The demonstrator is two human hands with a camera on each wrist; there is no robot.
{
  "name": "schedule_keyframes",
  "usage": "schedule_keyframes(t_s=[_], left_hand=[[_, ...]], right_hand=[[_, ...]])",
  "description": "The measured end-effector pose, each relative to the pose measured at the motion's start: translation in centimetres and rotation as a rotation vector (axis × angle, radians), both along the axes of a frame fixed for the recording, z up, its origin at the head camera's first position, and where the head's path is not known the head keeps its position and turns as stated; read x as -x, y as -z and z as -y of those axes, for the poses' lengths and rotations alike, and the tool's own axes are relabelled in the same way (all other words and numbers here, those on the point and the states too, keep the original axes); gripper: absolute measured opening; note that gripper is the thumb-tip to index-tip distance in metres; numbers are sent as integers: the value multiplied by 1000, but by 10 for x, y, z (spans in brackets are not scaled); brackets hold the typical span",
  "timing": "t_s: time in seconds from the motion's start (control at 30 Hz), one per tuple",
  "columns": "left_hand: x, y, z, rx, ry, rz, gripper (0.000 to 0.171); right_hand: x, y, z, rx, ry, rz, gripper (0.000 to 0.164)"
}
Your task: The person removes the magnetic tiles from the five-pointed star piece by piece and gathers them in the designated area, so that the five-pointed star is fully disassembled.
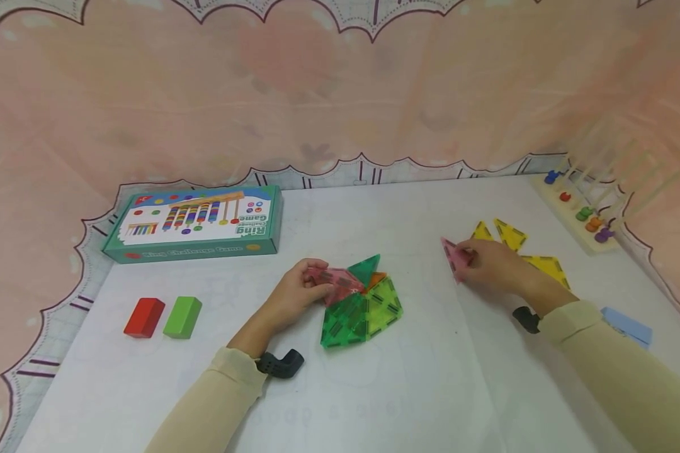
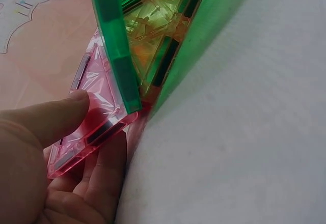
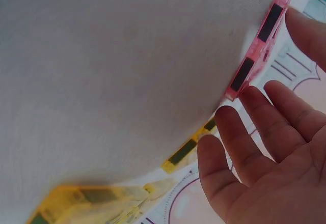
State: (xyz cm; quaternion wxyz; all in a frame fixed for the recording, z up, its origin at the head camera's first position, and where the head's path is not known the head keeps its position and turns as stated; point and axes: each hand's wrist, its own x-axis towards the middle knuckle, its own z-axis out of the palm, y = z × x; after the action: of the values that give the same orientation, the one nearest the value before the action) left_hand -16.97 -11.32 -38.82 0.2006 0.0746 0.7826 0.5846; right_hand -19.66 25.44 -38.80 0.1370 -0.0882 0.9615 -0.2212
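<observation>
My left hand (image 1: 291, 292) pinches a pink translucent magnetic tile (image 2: 97, 107) between thumb and fingers. That tile adjoins a cluster of standing tiles: a dark green tile (image 1: 344, 321), a light green one (image 1: 384, 305), a smaller green triangle (image 1: 366, 269) and an orange piece (image 1: 376, 279) partly hidden behind. To the right, my right hand (image 1: 495, 267) holds another pink triangular tile (image 1: 454, 259) on edge, at or just above the table; whether it touches cannot be told. Beyond that hand lie several yellow tiles (image 1: 510, 234), one partly covered by the wrist.
A Ring Challenge Game box (image 1: 204, 223) lies at the back left. Nearer stand a red block (image 1: 144, 318) and a green block (image 1: 182, 318). A wooden peg board (image 1: 575, 214) with small coloured figures is at the back right. A blue piece (image 1: 629, 326) lies beside the right sleeve.
</observation>
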Motion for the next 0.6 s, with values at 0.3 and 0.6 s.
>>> schedule_keyframes(t_s=[0.3, 0.6], left_hand=[[1, 1, -1, 2, -6, 10, 43], [4, 8, 1, -8, -3, 7, 41]], right_hand=[[-7, 4, -2, -28, 3, -6, 60], [-22, 1, -21, -141, -38, -28, 54]])
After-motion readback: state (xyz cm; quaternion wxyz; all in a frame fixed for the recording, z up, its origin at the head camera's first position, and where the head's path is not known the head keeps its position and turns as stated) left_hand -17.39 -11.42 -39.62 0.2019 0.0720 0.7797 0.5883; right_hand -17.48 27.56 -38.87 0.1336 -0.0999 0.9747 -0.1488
